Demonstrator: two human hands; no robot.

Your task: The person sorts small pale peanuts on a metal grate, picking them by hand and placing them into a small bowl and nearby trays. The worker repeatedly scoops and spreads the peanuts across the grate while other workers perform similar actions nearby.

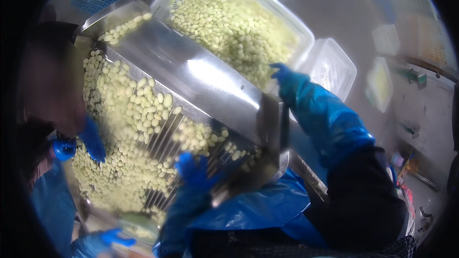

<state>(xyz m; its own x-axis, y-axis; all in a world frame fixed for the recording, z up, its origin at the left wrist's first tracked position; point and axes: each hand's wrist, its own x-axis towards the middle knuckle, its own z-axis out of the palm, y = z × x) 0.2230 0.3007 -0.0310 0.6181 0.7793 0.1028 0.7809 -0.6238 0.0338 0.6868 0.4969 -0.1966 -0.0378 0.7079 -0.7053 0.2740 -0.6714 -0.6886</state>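
Observation:
Many small pale green oval pieces (143, 111), which look like beans or small fruits, lie spread over the slatted metal bed (161, 143) of a sorting table. My left hand (195, 170), in a blue glove, is over the slats at the lower edge of the heap, fingers spread and blurred; nothing shows in its grasp. Across a shiny steel ledge (200, 75), a large white plastic basket (306, 36) holds a deep pile of the same pieces. My right hand (281, 71), gloved with a blue sleeve, reaches to the basket's near right corner; its fingertips are partly bent and whether it holds anything is unclear.
A co-worker leans in at the left, one blue-gloved hand (92, 139) over the heap. Another blue-gloved hand (118, 238) shows at the bottom left near a greenish container (138, 222). An empty white basket (335, 68) stands beyond my right arm; a blue crate (91, 3) lies at upper left.

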